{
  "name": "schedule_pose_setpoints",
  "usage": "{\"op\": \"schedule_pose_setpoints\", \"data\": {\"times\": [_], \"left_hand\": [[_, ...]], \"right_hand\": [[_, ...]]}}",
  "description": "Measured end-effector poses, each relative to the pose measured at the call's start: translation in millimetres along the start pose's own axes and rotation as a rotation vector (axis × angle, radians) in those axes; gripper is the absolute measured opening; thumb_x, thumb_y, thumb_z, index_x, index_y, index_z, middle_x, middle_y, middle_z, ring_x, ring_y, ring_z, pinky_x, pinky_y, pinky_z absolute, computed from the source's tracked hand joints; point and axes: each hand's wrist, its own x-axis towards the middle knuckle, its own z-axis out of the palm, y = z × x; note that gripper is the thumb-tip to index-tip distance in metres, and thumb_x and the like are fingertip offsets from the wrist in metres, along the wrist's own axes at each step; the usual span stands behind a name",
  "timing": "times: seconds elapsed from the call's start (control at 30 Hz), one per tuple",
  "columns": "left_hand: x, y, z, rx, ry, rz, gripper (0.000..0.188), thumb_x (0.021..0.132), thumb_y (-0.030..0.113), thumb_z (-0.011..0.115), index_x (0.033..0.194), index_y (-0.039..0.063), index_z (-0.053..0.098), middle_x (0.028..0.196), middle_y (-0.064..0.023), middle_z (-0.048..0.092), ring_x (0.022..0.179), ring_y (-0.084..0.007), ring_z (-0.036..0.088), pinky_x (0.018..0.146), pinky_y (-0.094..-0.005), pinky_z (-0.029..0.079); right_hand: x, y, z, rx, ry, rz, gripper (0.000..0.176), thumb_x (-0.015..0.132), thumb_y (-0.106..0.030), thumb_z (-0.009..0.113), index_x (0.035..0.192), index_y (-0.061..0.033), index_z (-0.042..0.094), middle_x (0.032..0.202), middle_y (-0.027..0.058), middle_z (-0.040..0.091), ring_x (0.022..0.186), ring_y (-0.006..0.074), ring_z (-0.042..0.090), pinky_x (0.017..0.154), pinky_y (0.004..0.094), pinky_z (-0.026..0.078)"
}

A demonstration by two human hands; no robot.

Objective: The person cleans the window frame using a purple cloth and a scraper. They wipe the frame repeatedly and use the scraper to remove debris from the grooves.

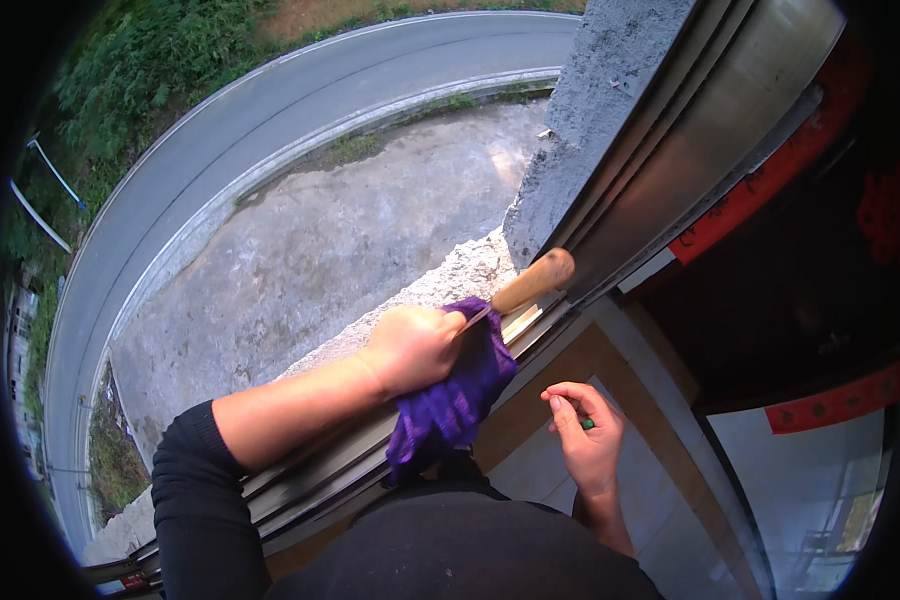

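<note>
My left hand (418, 349) is closed around a purple cloth (457, 394) and a tool with a wooden handle (532, 280). The handle points up and to the right; a thin metal part runs from it into my fist, which hides the tool's other end. The cloth hangs in folds over a metal window track (322, 471). To the right, above the tiled floor, my right hand (591, 435) has its fingers curled around a small green object (587, 424). Most of that object is hidden, so its kind is unclear.
A metal window frame (671, 127) rises beside a rough concrete wall (600, 112). Beyond the broken concrete ledge (450, 274), a paved yard (307, 240) and a curving road (217, 142) lie far below. Indoors, a dark door (787, 300) bears red paper strips (844, 394) with writing.
</note>
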Motion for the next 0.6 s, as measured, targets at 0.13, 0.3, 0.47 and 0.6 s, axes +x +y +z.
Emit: {"op": "schedule_pose_setpoints", "data": {"times": [0.13,0.3,0.47,0.6], "left_hand": [[43,-9,37,-0.038,0.128,-0.012,0.015,0.082,0.019,0.06,0.072,0.008,0.059,0.064,-0.0166,0.061,0.06,-0.0373,0.062,0.056,-0.0471,0.05],[76,-7,51,-0.061,0.14,-0.037,0.013,0.083,0.02,0.06,0.075,0.01,0.063,0.067,-0.0158,0.063,0.063,-0.0372,0.063,0.057,-0.0476,0.051],[87,-15,53,-0.153,0.101,-0.005,0.009,0.08,0.018,0.062,0.077,0.01,0.064,0.07,-0.0158,0.064,0.066,-0.0388,0.063,0.059,-0.047,0.051],[90,-22,50,-0.35,0.014,-0.029,0.007,0.077,0.014,0.063,0.079,0.008,0.064,0.072,-0.0177,0.064,0.068,-0.0392,0.063,0.062,-0.0442,0.051]], "right_hand": [[3,2,-12,-0.033,0.011,0.034,0.009,0.09,0.001,0.063,0.098,0.0011,0.068,0.09,0.0061,0.067,0.068,0.0073,0.059,0.059,0.0212,0.047],[5,14,-25,-0.017,0.035,0.059,0.009,0.09,0.0,0.063,0.097,0.0012,0.069,0.09,0.0067,0.068,0.066,0.0076,0.06,0.058,0.0213,0.047],[9,22,-29,0.027,0.023,0.066,0.01,0.09,0.001,0.064,0.098,0.0011,0.069,0.089,0.0067,0.069,0.066,0.0076,0.061,0.057,0.0212,0.047],[13,29,-29,0.029,0.007,0.037,0.01,0.089,0.002,0.064,0.098,0.0011,0.069,0.089,0.0065,0.069,0.064,0.0078,0.061,0.057,0.0212,0.046]]}}
